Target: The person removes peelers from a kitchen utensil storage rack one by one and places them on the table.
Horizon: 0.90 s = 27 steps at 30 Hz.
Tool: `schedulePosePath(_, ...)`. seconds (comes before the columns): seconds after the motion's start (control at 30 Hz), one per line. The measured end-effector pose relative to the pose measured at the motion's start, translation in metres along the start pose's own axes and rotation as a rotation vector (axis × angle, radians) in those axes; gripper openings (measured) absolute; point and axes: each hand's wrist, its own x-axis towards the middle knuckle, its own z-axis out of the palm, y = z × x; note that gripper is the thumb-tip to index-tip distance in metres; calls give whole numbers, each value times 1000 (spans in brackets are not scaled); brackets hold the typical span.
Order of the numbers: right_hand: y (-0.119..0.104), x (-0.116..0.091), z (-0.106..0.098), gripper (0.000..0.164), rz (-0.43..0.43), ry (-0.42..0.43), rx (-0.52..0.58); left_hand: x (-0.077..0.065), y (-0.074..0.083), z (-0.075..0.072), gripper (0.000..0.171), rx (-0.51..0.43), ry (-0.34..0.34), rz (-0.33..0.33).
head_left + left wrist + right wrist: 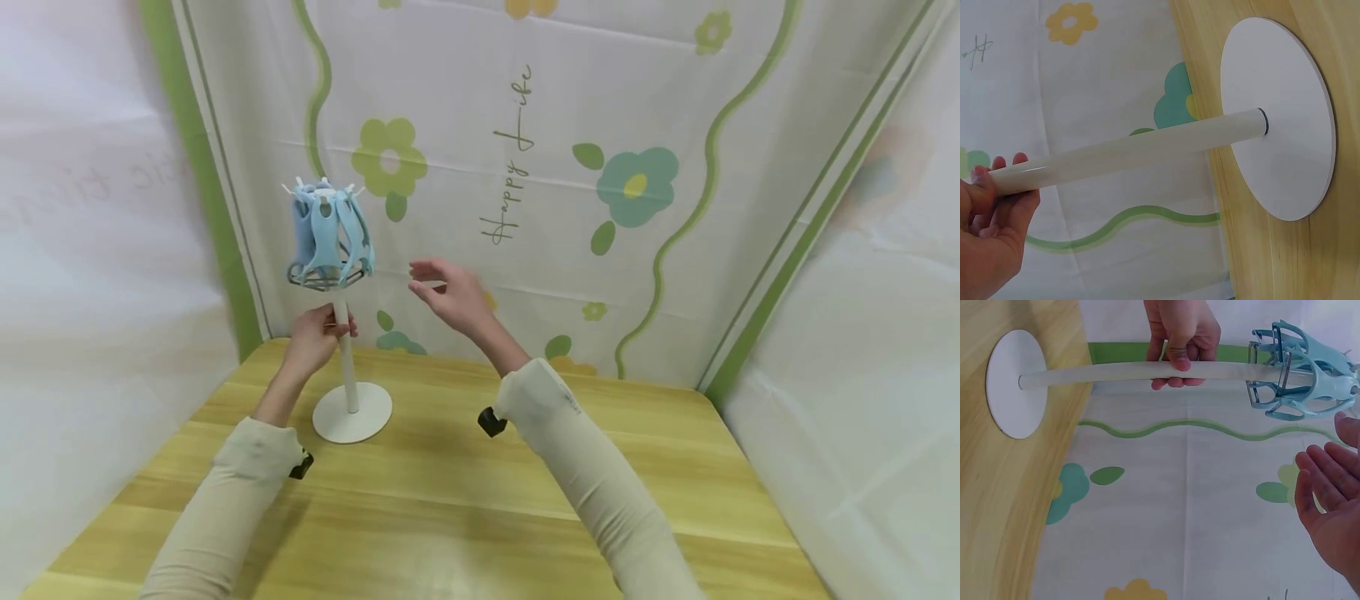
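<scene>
A white stand (347,367) has a round flat base (330,421) on the table, an upright pole and a ring of short white hooks (324,193) on top. Light blue Y-shaped peelers (322,237) hang from the hooks, handles up and metal blades down. My left hand (311,337) grips the pole just below them; the left wrist view shows the fingers curled round the pole (1141,150). To the right of the peelers, my right hand (457,300) hovers with relaxed, slightly bent fingers and holds nothing. In the right wrist view its palm (1335,537) faces the camera, near the peelers.
The wooden table (465,492) stretches out in front and to the right of the stand. Behind it hangs a white curtain (450,192) printed with flowers and lettering. White fabric walls (877,400) stand on both sides. Black wrist devices (491,422) sit at both sleeves.
</scene>
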Motion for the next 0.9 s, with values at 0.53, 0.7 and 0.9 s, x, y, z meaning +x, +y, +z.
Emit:
schedulePosePath(0.53, -24, 39, 9, 34, 34, 22, 89, 3, -4, 0, 18, -38, -19, -14)
schedulePosePath(0.7, -33, 48, 15, 34, 55, 41, 108, 4, -5, 2, 18, -50, -22, -11)
schedulePosePath(0.9, -47, 60, 26, 35, 94, 10, 133, 4, -6, -1, 17, -51, -15, -11)
